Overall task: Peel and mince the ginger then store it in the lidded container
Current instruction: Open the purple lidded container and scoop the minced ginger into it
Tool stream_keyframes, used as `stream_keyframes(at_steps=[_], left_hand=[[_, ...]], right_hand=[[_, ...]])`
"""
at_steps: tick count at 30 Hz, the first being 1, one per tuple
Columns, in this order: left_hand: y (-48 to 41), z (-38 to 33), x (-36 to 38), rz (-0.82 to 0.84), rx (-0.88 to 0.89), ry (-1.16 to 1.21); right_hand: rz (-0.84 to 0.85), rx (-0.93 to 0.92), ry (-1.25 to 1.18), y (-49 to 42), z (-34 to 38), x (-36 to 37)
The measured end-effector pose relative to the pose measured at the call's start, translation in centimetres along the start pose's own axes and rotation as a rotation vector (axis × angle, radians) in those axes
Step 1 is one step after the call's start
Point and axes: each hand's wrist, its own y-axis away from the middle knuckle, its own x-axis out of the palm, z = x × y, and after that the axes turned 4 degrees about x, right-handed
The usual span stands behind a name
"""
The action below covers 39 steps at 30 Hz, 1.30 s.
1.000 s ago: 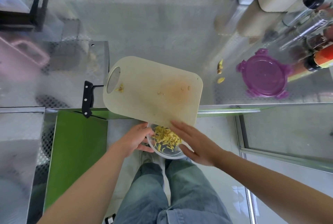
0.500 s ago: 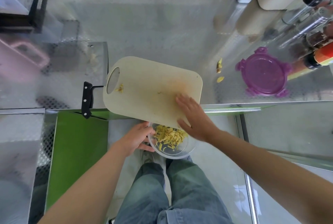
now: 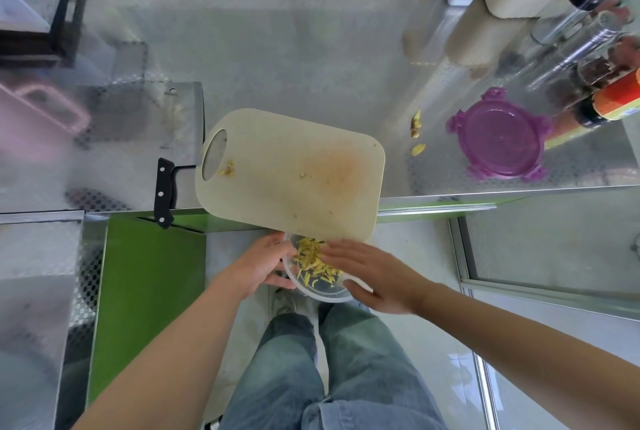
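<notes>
Minced yellow ginger (image 3: 317,265) sits in the clear round plastic container (image 3: 327,295), just under the overhanging edge of the beige cutting board (image 3: 294,170). Left hand (image 3: 259,267) grips the container's rim, fingers curled. Right hand (image 3: 374,277) is flat, fingers straight, over the ginger. Purple round lid (image 3: 500,138) lies well apart on the steel counter (image 3: 277,48).

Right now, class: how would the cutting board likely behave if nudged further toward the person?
Probably stiff: the cutting board overhangs the counter edge without sagging. Likely to tip, since its corner juts over the container. May slide easily on smooth metal.
</notes>
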Motion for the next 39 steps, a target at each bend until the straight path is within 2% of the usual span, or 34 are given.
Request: stream_keyframes(at_steps=[1,4,5,8,9,12,16,19,24,30,37,39], left_hand=[[0.0,0.0,0.0,-0.004,-0.002,-0.001],[-0.1,0.1,0.0,-0.005,-0.008,-0.004],[-0.1,0.1,0.0,-0.005,-0.006,-0.006],[-0.1,0.1,-0.1,-0.011,0.005,-0.005],[-0.2,0.1,-0.1,-0.012,0.009,-0.004],[-0.1,0.1,0.0,-0.015,0.013,-0.014],[0.0,0.0,0.1,-0.016,0.008,-0.031],[0.1,-0.1,0.1,-0.007,0.009,-0.034],[0.2,-0.1,-0.1,0.021,0.031,-0.045],[0.5,-0.7,-0.2,0.032,0.062,-0.071],[0.5,-1.1,0.1,0.043,0.069,-0.082],[0.6,-1.1,0.0,0.056,0.070,-0.079]], right_hand=[[-0.024,0.000,-0.027,0.3,0.1,0.0],[-0.149,0.188,-0.093,0.5,0.2,-0.3],[-0.143,0.197,-0.108,0.6,0.4,-0.2],[-0.039,0.057,-0.096,0.9,1.3,0.4],[-0.057,0.060,-0.090,0.9,1.2,0.5],[-0.170,0.236,-0.098,0.3,1.0,0.3],[-0.170,0.199,-0.094,-0.4,1.3,0.0],[-0.238,0.236,0.027,-1.9,-0.4,-0.3],[-0.251,0.278,0.155,-4.7,-3.2,-1.3],[-0.273,0.277,0.148,-6.6,-5.5,-3.5],[-0.237,0.402,0.055,-8.9,-6.0,-5.2],[-0.297,0.381,0.048,-8.5,-5.5,-5.2]])
